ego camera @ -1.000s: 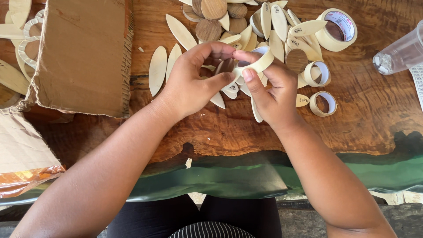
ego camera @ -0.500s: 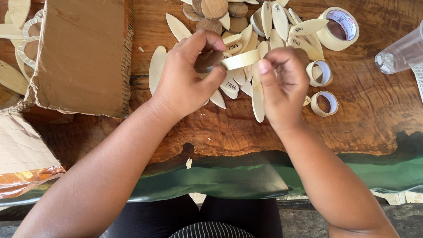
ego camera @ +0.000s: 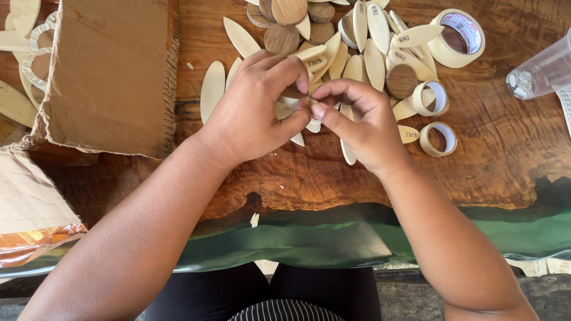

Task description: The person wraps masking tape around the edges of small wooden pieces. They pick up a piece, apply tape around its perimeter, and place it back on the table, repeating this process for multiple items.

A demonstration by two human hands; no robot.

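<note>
My left hand (ego camera: 256, 113) pinches a small brown wooden disc (ego camera: 292, 93) between thumb and fingers; the fingers hide most of it. My right hand (ego camera: 363, 125) is pressed fingertip to fingertip against the left, pinching the end of a pale tape strip at the disc, and little of the strip shows. Both hands hover over a heap of pale leaf-shaped wooden pieces (ego camera: 369, 35) and round brown discs (ego camera: 289, 10) on the wooden table (ego camera: 505, 154).
A large tape roll (ego camera: 457, 37) lies at the back right, with two small rolls (ego camera: 431, 98) (ego camera: 438, 138) nearer my right hand. A clear plastic cup (ego camera: 538, 74) lies at the right edge. Torn cardboard (ego camera: 113, 71) covers the left side.
The tape strip that stretched between my hands is no longer spread out. My right hand has moved left and the fingertips of both hands have come together on the disc.
</note>
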